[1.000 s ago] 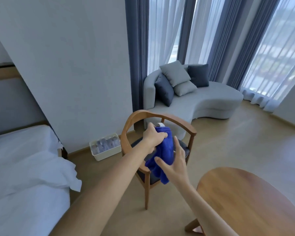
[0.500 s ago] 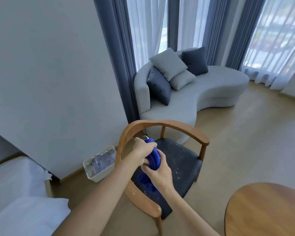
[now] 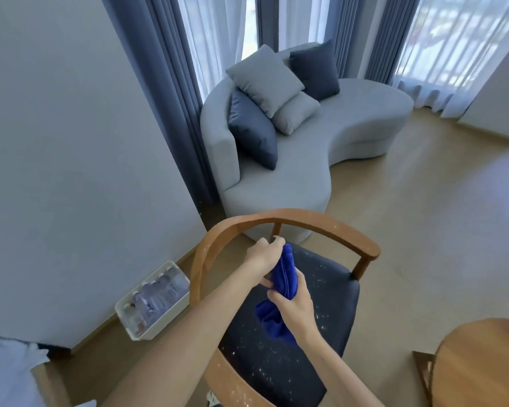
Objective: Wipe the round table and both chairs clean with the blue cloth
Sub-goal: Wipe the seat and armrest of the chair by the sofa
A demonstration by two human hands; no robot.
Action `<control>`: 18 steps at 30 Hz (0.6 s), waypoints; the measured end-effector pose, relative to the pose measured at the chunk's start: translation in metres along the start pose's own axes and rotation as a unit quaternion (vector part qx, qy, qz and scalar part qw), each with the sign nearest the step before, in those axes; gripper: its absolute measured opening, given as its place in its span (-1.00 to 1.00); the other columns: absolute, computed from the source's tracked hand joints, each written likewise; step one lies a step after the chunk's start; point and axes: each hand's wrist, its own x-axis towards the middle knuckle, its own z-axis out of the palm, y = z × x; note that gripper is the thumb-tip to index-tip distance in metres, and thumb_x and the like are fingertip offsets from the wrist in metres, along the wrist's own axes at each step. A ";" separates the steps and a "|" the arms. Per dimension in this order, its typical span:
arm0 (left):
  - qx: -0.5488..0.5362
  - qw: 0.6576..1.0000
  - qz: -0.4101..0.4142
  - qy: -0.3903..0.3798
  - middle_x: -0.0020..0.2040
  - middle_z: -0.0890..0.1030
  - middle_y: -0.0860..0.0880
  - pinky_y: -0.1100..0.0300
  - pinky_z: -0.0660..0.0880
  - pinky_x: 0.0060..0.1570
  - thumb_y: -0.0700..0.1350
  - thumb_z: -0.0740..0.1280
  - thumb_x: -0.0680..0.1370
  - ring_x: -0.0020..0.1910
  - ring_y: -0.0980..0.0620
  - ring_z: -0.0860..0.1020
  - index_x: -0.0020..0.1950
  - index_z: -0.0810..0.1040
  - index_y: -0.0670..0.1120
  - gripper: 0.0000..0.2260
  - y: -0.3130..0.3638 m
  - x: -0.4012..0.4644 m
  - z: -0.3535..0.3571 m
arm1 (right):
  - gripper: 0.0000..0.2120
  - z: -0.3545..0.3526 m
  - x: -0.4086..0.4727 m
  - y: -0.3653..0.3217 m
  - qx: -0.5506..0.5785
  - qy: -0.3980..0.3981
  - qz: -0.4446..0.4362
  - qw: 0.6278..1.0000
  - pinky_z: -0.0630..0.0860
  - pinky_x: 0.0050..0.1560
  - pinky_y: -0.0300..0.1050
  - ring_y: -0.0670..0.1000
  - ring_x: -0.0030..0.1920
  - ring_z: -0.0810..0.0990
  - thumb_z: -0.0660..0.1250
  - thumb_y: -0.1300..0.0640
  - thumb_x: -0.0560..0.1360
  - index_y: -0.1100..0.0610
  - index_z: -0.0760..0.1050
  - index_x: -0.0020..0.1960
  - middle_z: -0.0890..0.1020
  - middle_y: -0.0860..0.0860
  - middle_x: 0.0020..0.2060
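Note:
Both my hands hold the blue cloth (image 3: pixel 282 274) above a wooden chair (image 3: pixel 300 223) with a curved back rail. My left hand (image 3: pixel 262 257) grips the cloth's upper end. My right hand (image 3: pixel 294 305) grips its middle, and the lower end hangs bunched below it. The chair's dark seat cushion (image 3: pixel 321 304) is speckled with white crumbs, and the rail carries white specks too. The round wooden table (image 3: pixel 482 362) shows only as an edge at the bottom right. A second chair is not in view.
A grey curved sofa (image 3: pixel 350 136) with several cushions stands behind the chair, in front of blue curtains. A white bin of water bottles (image 3: pixel 153 298) sits on the floor by the wall at left. White bedding (image 3: pixel 9 374) fills the bottom left corner.
The view has come closer to the chair and tilted down over its seat. My right hand has gone from touching the hanging cloth to gripping it, and the cloth is more bunched.

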 end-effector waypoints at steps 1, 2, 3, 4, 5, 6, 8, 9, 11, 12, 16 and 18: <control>0.022 1.000 0.004 -0.015 0.00 0.60 -0.08 0.04 0.61 -0.15 0.14 0.09 0.58 -0.08 -0.05 0.60 0.19 0.46 -0.06 -0.63 -0.002 0.018 -0.006 | -0.40 0.006 0.010 0.003 0.001 0.009 0.012 1.000 0.52 -0.25 -0.40 -0.23 -0.06 0.59 0.42 0.25 0.42 -0.14 0.28 0.33 0.57 -0.17 0.03; 0.045 0.999 0.008 -0.027 -0.06 0.61 -0.08 0.08 0.61 -0.22 0.14 0.07 0.59 -0.12 -0.04 0.61 0.10 0.50 -0.05 -0.66 -0.006 0.037 -0.012 | -0.41 0.013 0.020 0.007 0.004 0.020 0.024 1.000 0.52 -0.25 -0.38 -0.20 -0.07 0.60 0.41 0.25 0.42 -0.15 0.29 0.31 0.57 -0.16 0.03; 0.074 0.997 0.013 -0.037 -0.11 0.62 -0.07 0.13 0.58 -0.28 0.14 0.07 0.59 -0.16 -0.03 0.61 0.01 0.51 -0.04 -0.67 -0.010 0.056 -0.018 | -0.42 0.021 0.028 0.012 0.009 0.032 0.039 0.999 0.53 -0.25 -0.36 -0.18 -0.07 0.61 0.40 0.26 0.41 -0.15 0.31 0.30 0.58 -0.15 0.02; 0.105 0.993 0.022 -0.043 -0.14 0.61 -0.07 0.16 0.55 -0.32 0.14 0.05 0.59 -0.18 -0.03 0.60 -0.04 0.50 -0.04 -0.66 -0.014 0.075 -0.022 | -0.44 0.028 0.036 0.015 0.014 0.048 0.057 0.997 0.53 -0.25 -0.34 -0.15 -0.08 0.62 0.39 0.27 0.41 -0.16 0.33 0.27 0.59 -0.15 0.00; 0.134 0.989 0.033 -0.047 -0.15 0.61 -0.06 0.19 0.52 -0.34 0.14 0.04 0.60 -0.20 -0.01 0.59 -0.05 0.50 -0.05 -0.65 -0.019 0.092 -0.027 | -0.46 0.036 0.043 0.018 0.019 0.065 0.074 0.995 0.54 -0.25 -0.32 -0.11 -0.10 0.63 0.39 0.27 0.40 -0.17 0.36 0.24 0.61 -0.13 -0.02; 0.158 0.985 0.044 -0.049 -0.15 0.60 -0.06 0.20 0.50 -0.34 0.13 0.03 0.61 -0.20 0.00 0.59 -0.03 0.51 -0.06 -0.64 -0.025 0.108 -0.030 | -0.49 0.044 0.050 0.021 0.025 0.077 0.092 0.992 0.54 -0.24 -0.30 -0.07 -0.11 0.64 0.38 0.28 0.40 -0.17 0.38 0.21 0.62 -0.11 -0.04; 0.198 0.977 0.070 -0.044 -0.14 0.57 -0.03 0.19 0.48 -0.29 0.09 0.04 0.62 -0.20 0.03 0.55 0.05 0.51 -0.10 -0.64 -0.038 0.134 -0.039 | -0.54 0.057 0.059 0.028 0.036 0.095 0.128 0.987 0.55 -0.22 -0.25 0.00 -0.13 0.65 0.36 0.29 0.40 -0.14 0.41 0.18 0.63 -0.05 -0.05; 0.219 0.971 0.091 -0.036 -0.14 0.55 -0.02 0.18 0.47 -0.26 0.08 0.05 0.62 -0.19 0.05 0.54 0.08 0.51 -0.12 -0.65 -0.042 0.146 -0.045 | -0.56 0.062 0.064 0.029 0.040 0.101 0.140 0.984 0.56 -0.22 -0.24 0.01 -0.15 0.64 0.36 0.29 0.41 -0.11 0.42 0.16 0.63 -0.03 -0.05; 0.273 0.951 0.146 -0.014 -0.04 0.55 -0.02 0.14 0.51 -0.13 0.06 0.08 0.63 -0.09 0.03 0.55 0.14 0.49 -0.09 -0.69 -0.048 0.170 -0.057 | -0.59 0.070 0.071 0.033 0.041 0.112 0.163 0.979 0.55 -0.25 -0.26 -0.02 -0.20 0.64 0.36 0.30 0.41 -0.09 0.43 0.14 0.63 0.00 -0.06; 0.303 0.936 0.180 0.000 0.06 0.55 -0.05 0.09 0.54 -0.01 0.06 0.09 0.63 0.01 0.00 0.54 0.19 0.47 -0.08 -0.70 -0.050 0.182 -0.063 | -0.60 0.072 0.074 0.036 0.037 0.118 0.172 0.977 0.54 -0.27 -0.26 -0.05 -0.22 0.64 0.36 0.30 0.40 -0.08 0.43 0.14 0.63 0.00 -0.07; 0.434 0.849 0.300 0.030 0.46 0.29 -0.09 -0.02 0.24 0.42 0.04 0.07 0.62 0.45 -0.10 0.24 0.44 0.28 -0.08 -0.59 -0.059 0.234 -0.084 | -0.47 0.069 0.087 0.050 -0.040 0.130 0.189 0.972 0.59 -0.19 -0.18 -0.05 -0.18 0.63 0.31 0.26 0.37 -0.27 0.38 0.16 0.63 -0.14 -0.11; 0.507 0.799 0.321 0.026 0.54 0.15 -0.10 -0.07 0.05 0.49 0.04 0.06 0.62 0.54 -0.13 0.05 0.51 0.15 -0.08 -0.53 -0.065 0.262 -0.091 | -0.40 0.064 0.094 0.060 -0.106 0.122 0.197 0.967 0.58 -0.08 -0.13 -0.06 -0.11 0.60 0.29 0.23 0.36 -0.33 0.30 0.23 0.60 -0.20 -0.07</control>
